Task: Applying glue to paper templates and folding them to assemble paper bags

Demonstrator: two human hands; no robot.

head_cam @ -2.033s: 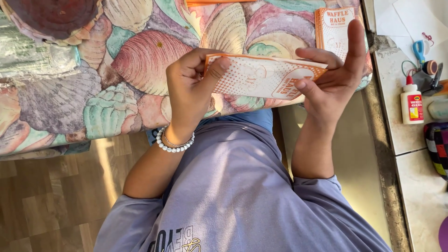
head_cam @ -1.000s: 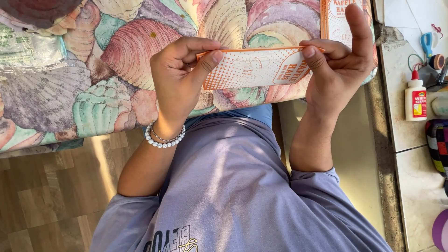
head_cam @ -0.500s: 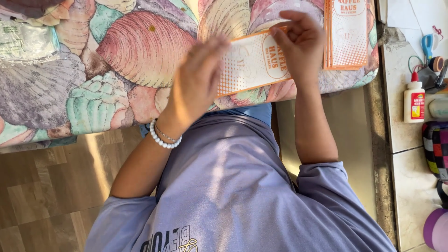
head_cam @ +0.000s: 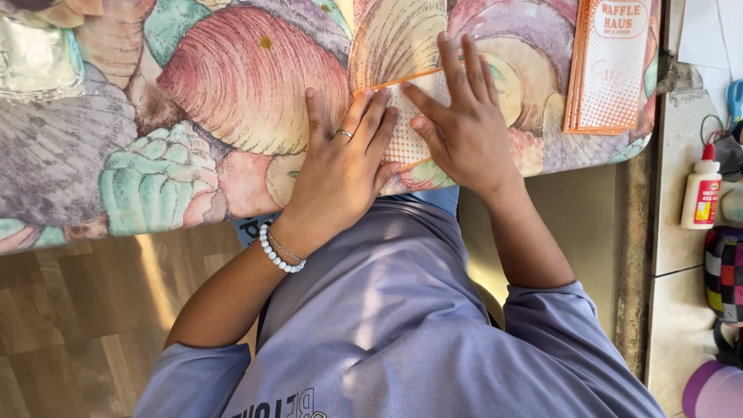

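You are pressing both hands flat on an orange-edged card (head_cam: 404, 128) lying on the shell-print cloth (head_cam: 232, 85) at the table's near edge. Left hand (head_cam: 340, 166) is lying palm down, fingers together and extended, tips covering the card's left part; ring on 1 finger, bead bracelet (head_cam: 279, 251) at the wrist. Right hand (head_cam: 464, 128) is lying palm down too, fingers spread, covering the card's right part. Neither hand is pinching anything; both are open and bearing down. Only a strip of the card is showing between and around the fingers, so its far right end is hidden.

It looks like you are flattening or creasing the card. To do it well, judging from this view: be keeping 1 hand still as an anchor while the other is sliding outward along the card, so it is not skidding on the soft cloth. Be pushing with fingertips along the orange edge, not the palm. The cloth is puffy, so press evenly or the crease is going crooked.

A stack of similar orange cards (head_cam: 611, 66) is lying well apart to the right. A glue bottle (head_cam: 700, 190) is standing on the side counter (head_cam: 681, 255), away from both hands.
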